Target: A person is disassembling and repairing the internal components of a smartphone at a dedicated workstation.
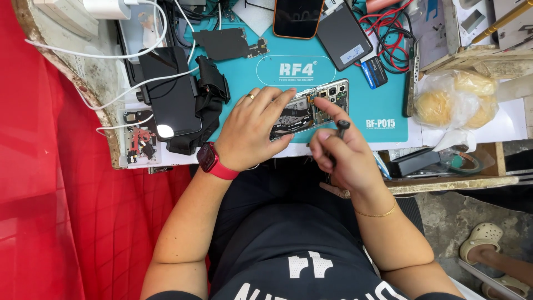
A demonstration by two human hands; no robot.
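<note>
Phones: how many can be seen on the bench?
4. An opened phone under the left hand; a black phone left of the mat; an orange-edged phone and a dark phone at the top. Others may be hidden.
</note>
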